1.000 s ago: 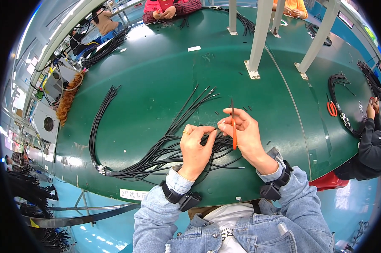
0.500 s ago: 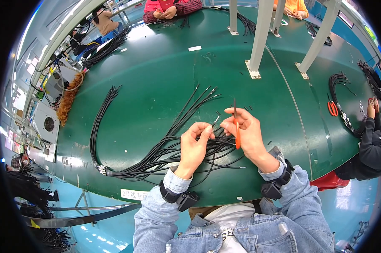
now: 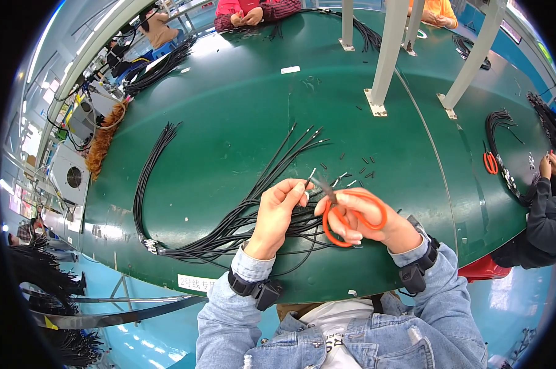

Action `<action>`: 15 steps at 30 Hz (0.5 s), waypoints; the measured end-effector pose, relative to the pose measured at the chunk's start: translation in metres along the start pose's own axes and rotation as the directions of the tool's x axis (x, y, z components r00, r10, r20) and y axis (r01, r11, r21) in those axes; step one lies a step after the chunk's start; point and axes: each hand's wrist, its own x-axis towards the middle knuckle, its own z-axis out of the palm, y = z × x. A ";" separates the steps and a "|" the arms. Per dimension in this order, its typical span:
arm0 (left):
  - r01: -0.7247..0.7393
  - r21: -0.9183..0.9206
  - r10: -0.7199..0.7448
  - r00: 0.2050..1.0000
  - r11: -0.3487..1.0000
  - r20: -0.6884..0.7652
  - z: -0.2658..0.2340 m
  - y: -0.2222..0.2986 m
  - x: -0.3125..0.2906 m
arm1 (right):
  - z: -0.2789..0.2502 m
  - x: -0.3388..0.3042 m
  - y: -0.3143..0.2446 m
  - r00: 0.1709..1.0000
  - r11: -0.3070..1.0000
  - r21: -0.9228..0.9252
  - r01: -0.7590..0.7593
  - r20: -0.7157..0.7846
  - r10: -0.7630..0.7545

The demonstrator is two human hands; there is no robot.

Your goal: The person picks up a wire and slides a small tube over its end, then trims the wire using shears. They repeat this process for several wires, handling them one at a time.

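Observation:
Between finger and thumb, my left hand (image 3: 277, 213) pinches one black cable near its end, where a short pale tip sticks up. My right hand (image 3: 371, 216) has its fingers in the orange-handled scissors (image 3: 384, 220); the blades are smeared by motion and point at that cable end. Under and around both hands spreads a bundle of black cables (image 3: 235, 221), its strands fanned out with pale tips. Part of the bundle is hidden behind my hands. Short black pieces (image 3: 365, 161) lie scattered just beyond the scissors.
At the left, the bundle's bound part (image 3: 150, 245) lies on the green table (image 3: 229, 123), its other end curving away. Grey metal posts (image 3: 389, 61) rise from the far right. Another person's sleeve (image 3: 545, 209) and orange-handled scissors (image 3: 490, 163) are at the right; more people sit across the table.
My right hand has swung the scissors from upright to pointing at the cable end, with fingers now in the handles. My left hand keeps its pinch, shifted slightly.

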 end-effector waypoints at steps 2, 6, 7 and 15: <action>0.015 0.003 -0.015 1.000 1.000 0.017 -0.001 0.000 0.000 | -0.003 0.003 0.006 0.999 0.999 0.028 -0.038 0.009 0.038; 0.017 0.000 -0.017 1.000 1.000 0.023 -0.002 -0.001 0.000 | -0.006 0.007 0.014 0.992 0.986 0.113 -0.123 0.016 0.122; 0.014 -0.001 -0.014 1.000 1.000 0.023 -0.002 -0.001 -0.001 | -0.007 0.008 0.015 0.991 0.980 0.147 -0.133 0.005 0.134; 0.022 -0.012 -0.022 0.999 1.000 0.029 -0.001 -0.003 -0.001 | -0.011 0.010 0.018 0.992 0.963 0.235 -0.130 0.032 0.126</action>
